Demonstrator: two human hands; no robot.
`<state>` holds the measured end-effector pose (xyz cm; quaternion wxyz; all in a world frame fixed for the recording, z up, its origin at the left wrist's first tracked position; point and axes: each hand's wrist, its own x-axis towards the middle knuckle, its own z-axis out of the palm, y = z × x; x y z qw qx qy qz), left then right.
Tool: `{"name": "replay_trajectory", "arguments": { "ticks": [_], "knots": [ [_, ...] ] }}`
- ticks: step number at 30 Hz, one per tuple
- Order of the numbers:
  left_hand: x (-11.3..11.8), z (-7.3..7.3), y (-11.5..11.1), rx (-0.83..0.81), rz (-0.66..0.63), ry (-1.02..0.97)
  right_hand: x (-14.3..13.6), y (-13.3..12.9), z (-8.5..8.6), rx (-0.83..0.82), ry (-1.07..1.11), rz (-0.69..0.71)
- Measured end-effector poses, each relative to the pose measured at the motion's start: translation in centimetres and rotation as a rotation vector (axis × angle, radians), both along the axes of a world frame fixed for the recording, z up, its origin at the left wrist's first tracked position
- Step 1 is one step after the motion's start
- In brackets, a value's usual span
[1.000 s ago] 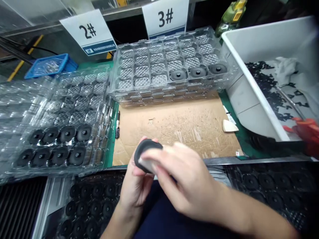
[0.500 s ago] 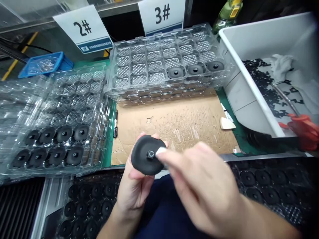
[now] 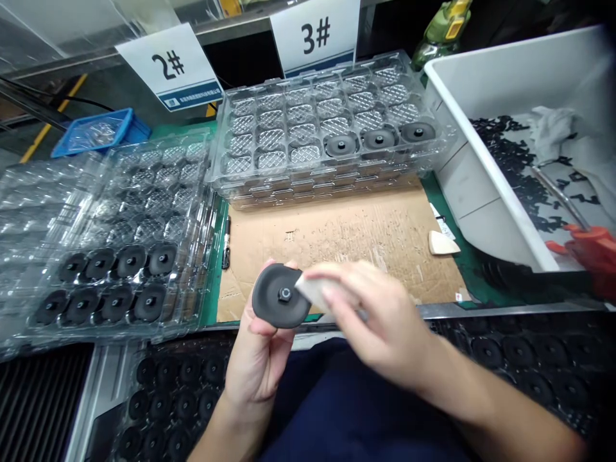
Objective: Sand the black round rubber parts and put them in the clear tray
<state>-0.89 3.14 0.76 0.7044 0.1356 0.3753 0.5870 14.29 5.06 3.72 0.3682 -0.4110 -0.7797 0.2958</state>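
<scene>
My left hand [image 3: 262,356] grips a round black rubber-like disc [image 3: 269,307] by its edge, its hollow face with a small central stub turned up toward me. Between the fingers and thumb of my right hand [image 3: 380,314] is a pale, pointed pad [image 3: 317,290], its tip at the right rim of the disc. Whether the tip touches the disc I cannot tell. Both hands are over the near edge of the cardboard sheet [image 3: 337,224].
A stacked clear tray [image 3: 298,115] with some discs stands behind the cardboard, another clear tray [image 3: 158,199] at left. A grey bin [image 3: 491,186] with black scraps and a red-handled tool [image 3: 587,247] is at right. A marker [image 3: 226,244] and a second pale pad [image 3: 443,243] flank the cardboard.
My right hand has rotated and drawn back from the disc's central stub toward its right rim, so more of the pale pad shows. The left hand still holds the disc, slightly shifted.
</scene>
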Motion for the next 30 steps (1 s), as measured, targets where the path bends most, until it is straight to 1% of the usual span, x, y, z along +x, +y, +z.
{"name": "replay_trajectory", "arguments": {
  "ticks": [2,3,5,6,7,8,9,11,12,13,15,16,17,18,19,20,22,23,24,25,26,27,29,30],
  "knots": [
    [0.0,-0.1,0.1,0.003,0.012,-0.011,-0.1,0.0,0.2,0.014,-0.037,-0.057],
    [0.0,-0.2,0.2,-0.010,0.002,-0.017,-0.2,0.0,0.3,0.049,-0.035,-0.039],
    [0.0,-0.3,0.3,-0.042,-0.019,-0.021,-0.2,0.1,0.2,0.093,0.008,0.068],
    [0.0,-0.4,0.3,-0.049,-0.012,-0.018,-0.2,0.4,-0.2,0.074,0.033,0.109],
    [-0.1,-0.6,0.4,-0.049,0.006,-0.017,0.0,0.9,-0.7,0.029,0.049,0.110],
    [-0.1,-0.7,0.5,-0.049,0.029,-0.019,0.2,1.5,-1.6,-0.022,0.048,0.062],
    [-0.1,-0.9,0.5,-0.052,0.049,-0.028,0.5,2.2,-2.6,-0.076,0.030,-0.026],
    [-0.2,-1.1,0.5,-0.077,0.059,-0.068,1.2,3.1,-5.3,-0.160,-0.030,-0.220],
    [-0.2,-1.2,0.4,-0.093,0.051,-0.089,1.5,3.2,-6.7,-0.175,-0.061,-0.278],
    [-0.2,-1.3,0.4,-0.105,0.045,-0.104,1.8,3.1,-8.2,-0.187,-0.092,-0.290],
    [-0.2,-1.4,0.3,-0.118,0.046,-0.111,2.1,2.4,-10.7,-0.189,-0.134,-0.229],
    [-0.2,-1.4,0.3,-0.122,0.049,-0.107,2.2,2.0,-11.5,-0.188,-0.152,-0.192],
    [-0.2,-1.5,0.3,-0.123,0.050,-0.100,2.3,1.7,-12.0,-0.190,-0.169,-0.164],
    [-0.2,-1.5,0.3,-0.123,0.049,-0.092,2.3,1.6,-11.9,-0.197,-0.181,-0.146],
    [-0.1,-1.5,0.4,-0.120,0.045,-0.084,2.3,1.7,-11.4,-0.201,-0.191,-0.144],
    [0.0,-1.5,0.5,-0.115,0.038,-0.077,2.2,1.8,-10.4,-0.202,-0.186,-0.162],
    [0.3,-1.4,0.6,-0.099,0.027,-0.059,1.7,2.1,-7.2,-0.174,-0.125,-0.224],
    [0.4,-1.3,0.6,-0.083,0.019,-0.050,1.3,2.2,-5.3,-0.138,-0.044,-0.260],
    [0.5,-1.2,0.5,-0.072,0.002,-0.048,0.8,2.1,-3.5,-0.073,0.024,-0.255],
    [0.6,-1.1,0.5,-0.072,-0.033,-0.053,0.3,1.8,-1.9,0.008,0.060,-0.202],
    [0.5,-1.1,0.4,-0.076,-0.061,-0.060,-0.2,1.5,-0.6,0.063,0.082,-0.111],
    [0.4,-1.1,0.2,-0.073,-0.079,-0.064,-0.7,1.2,0.3,0.084,0.083,-0.013],
    [0.1,-1.3,0.0,-0.057,-0.069,-0.058,-1.4,0.9,1.1,0.024,0.045,0.152],
    [-0.1,-1.4,-0.1,-0.048,-0.045,-0.050,-1.7,1.0,1.1,-0.025,0.011,0.192]
  ]
}}
